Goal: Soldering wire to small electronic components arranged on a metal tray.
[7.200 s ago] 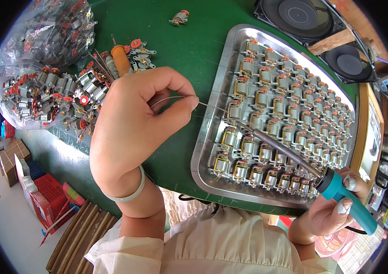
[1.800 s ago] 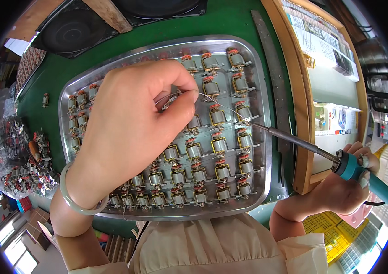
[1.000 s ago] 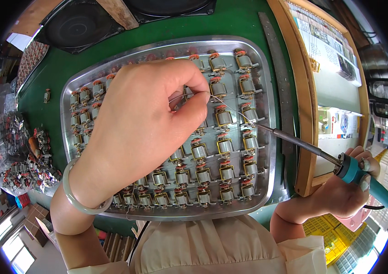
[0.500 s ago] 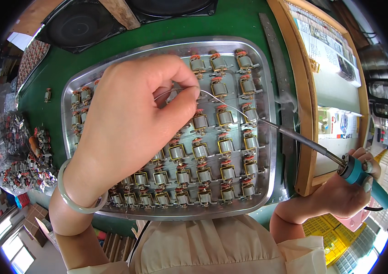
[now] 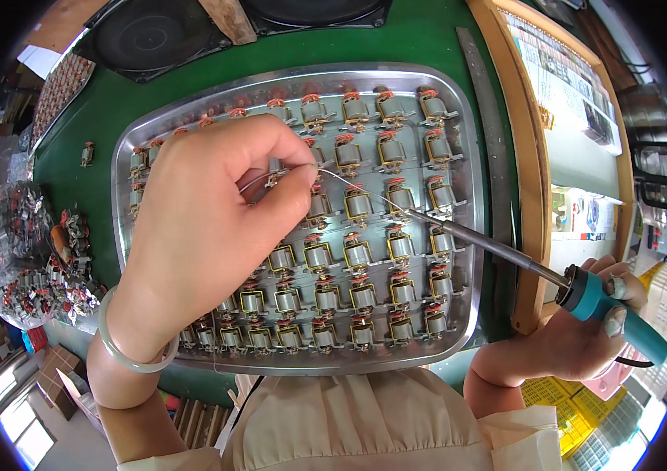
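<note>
My left hand (image 5: 216,204) is over the metal tray, thumb and forefinger pinching a thin solder wire (image 5: 353,186). The wire's free end meets the tip of a soldering iron (image 5: 498,250) at one of the small parts in the tray. My right hand (image 5: 584,337) grips the iron by its teal handle at the right. Several rows of small motor-like parts (image 5: 359,206), silvery with yellow frames and red ends, stand in the shiny tray (image 5: 471,314). My left hand hides some of the parts at the tray's left.
On the green table (image 5: 428,47), a plastic bag of similar parts (image 5: 12,235) lies at the left, with a loose pile (image 5: 59,294) in front. Two black speaker-like discs (image 5: 153,35) are at the back. A metal ruler-like strip (image 5: 490,133) and a wooden-framed case (image 5: 533,235) flank the tray's right.
The iron's tip and the wire's end have moved left from a part in the rightmost column to one in the neighbouring column. Both hands have shifted slightly left.
</note>
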`<state>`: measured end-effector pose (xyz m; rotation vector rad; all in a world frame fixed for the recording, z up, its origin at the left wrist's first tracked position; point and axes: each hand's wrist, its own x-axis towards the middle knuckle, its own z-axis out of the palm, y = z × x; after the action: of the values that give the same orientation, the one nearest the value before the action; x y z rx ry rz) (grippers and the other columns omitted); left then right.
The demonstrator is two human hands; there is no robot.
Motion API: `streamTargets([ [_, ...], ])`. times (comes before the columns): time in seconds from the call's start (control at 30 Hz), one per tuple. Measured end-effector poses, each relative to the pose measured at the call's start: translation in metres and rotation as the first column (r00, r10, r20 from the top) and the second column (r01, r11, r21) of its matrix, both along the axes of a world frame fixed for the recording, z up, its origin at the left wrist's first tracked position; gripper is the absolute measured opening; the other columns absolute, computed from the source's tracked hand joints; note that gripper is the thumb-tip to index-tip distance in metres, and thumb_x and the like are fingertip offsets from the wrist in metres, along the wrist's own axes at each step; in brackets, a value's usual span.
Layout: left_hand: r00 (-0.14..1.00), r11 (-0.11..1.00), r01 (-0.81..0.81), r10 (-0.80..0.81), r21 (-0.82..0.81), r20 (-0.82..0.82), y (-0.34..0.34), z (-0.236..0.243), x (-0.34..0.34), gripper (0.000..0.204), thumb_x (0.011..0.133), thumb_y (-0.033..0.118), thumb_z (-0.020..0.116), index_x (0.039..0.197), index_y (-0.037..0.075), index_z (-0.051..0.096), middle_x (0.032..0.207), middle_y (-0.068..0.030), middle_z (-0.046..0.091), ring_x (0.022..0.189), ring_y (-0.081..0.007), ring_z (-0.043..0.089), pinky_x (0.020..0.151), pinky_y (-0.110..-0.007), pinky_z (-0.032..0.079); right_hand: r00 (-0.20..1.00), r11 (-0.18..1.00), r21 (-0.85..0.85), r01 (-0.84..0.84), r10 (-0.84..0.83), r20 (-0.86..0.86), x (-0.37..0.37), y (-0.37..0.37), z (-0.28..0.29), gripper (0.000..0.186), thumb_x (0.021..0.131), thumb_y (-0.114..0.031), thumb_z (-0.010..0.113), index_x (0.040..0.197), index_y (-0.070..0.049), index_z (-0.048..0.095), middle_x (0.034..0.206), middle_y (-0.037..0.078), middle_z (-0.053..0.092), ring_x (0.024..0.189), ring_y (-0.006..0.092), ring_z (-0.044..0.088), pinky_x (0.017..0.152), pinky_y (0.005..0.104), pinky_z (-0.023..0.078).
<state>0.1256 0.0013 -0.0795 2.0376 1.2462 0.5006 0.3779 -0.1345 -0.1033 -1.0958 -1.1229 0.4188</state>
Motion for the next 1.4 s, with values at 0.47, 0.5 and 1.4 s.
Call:
streamTargets([
  [0.47, 0.999, 0.998, 0.047, -0.048, 0.044, 0.012, -0.001, -0.002, 0.004, 0.003, 0.068, 0.001, 0.057, 0.069, 0.001, 0.054, 0.047, 0.0056, 0.028, 0.044, -0.0019, 0.022, 0.041, -0.02, 0.018, 0.991, 0.991, 0.05, 0.126, -0.127, 0.027, -0.005, 0.009, -0.003, 0.025, 0.074, -0.023, 0.048, 0.077, 0.002, 0.043, 0.059, 0.008, 0.038, 0.052, 0.0157, 0.035, 0.047, 0.0254, 0.029],
  [0.5, 0.999, 0.998, 0.046, -0.047, 0.038, 0.023, -0.001, -0.003, 0.002, 0.003, 0.068, 0.001, 0.057, 0.069, 0.001, 0.054, 0.047, 0.0055, 0.028, 0.044, -0.0019, 0.023, 0.041, -0.02, 0.017, 0.992, 0.992, 0.043, 0.12, -0.121, 0.029, -0.007, 0.009, -0.002, 0.025, 0.074, -0.023, 0.048, 0.077, 0.002, 0.042, 0.059, 0.008, 0.038, 0.052, 0.0157, 0.035, 0.047, 0.0254, 0.028],
  [1.4, 0.999, 0.998, 0.031, -0.033, 0.047, 0.027, -0.001, -0.002, -0.004, 0.003, 0.068, 0.001, 0.057, 0.07, 0.001, 0.055, 0.048, 0.0061, 0.028, 0.045, -0.0016, 0.024, 0.041, -0.019, 0.018, 0.985, 0.984, 0.054, 0.171, -0.17, -0.031, -0.009, 0.008, -0.001, 0.023, 0.072, -0.019, 0.047, 0.081, 0.002, 0.045, 0.064, 0.008, 0.04, 0.058, 0.0161, 0.035, 0.054, 0.027, 0.029],
])
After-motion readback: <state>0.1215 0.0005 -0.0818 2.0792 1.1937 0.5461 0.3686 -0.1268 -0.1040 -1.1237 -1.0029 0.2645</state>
